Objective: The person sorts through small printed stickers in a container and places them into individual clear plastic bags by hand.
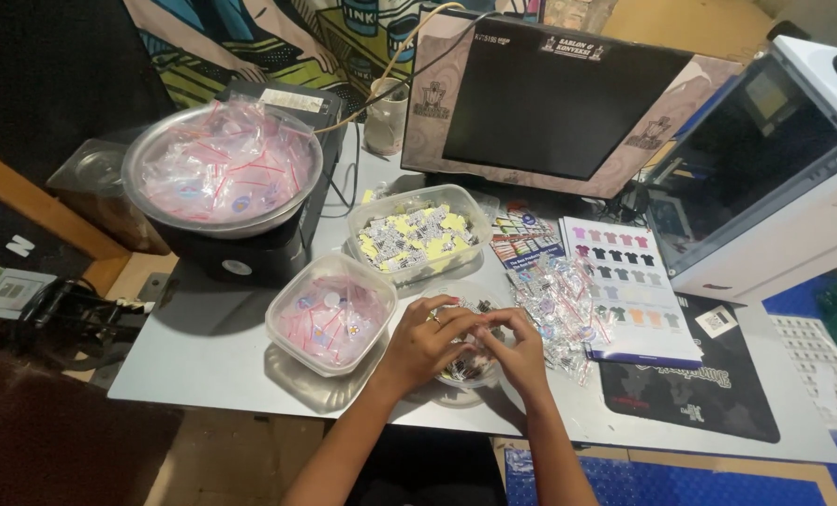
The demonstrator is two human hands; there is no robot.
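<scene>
- The left hand (425, 339) and the right hand (520, 349) meet fingertip to fingertip at the near middle of the desk (208, 333), both grips pressed together on one small piece (479, 330) pinched between them; it is too small to tell what it is
- That piece sits right at the joint of the two grips, so neither hand is nearer; its long axis cannot be read
- Directly beneath the hands lies a small clear bowl (465, 375), mostly hidden by the fingers, with dark and light bits showing inside
- Just to the right of the right hand is a loose heap of small clear packets (559, 305), lying partly on a printed sheet of shirt colours (636, 281); the right hand is the nearer one to it
- Just to the left of the left hand stands a round clear tub (329, 314) of packets with pink and red in them; the left hand is nearer to that
- Farther back, away from the person, a rectangular clear tub (418, 232) holds yellow and white printed slips
- Well apart at the far left, a metal bowl (222, 169) piled with clear packets rests on a black machine (250, 248)
</scene>
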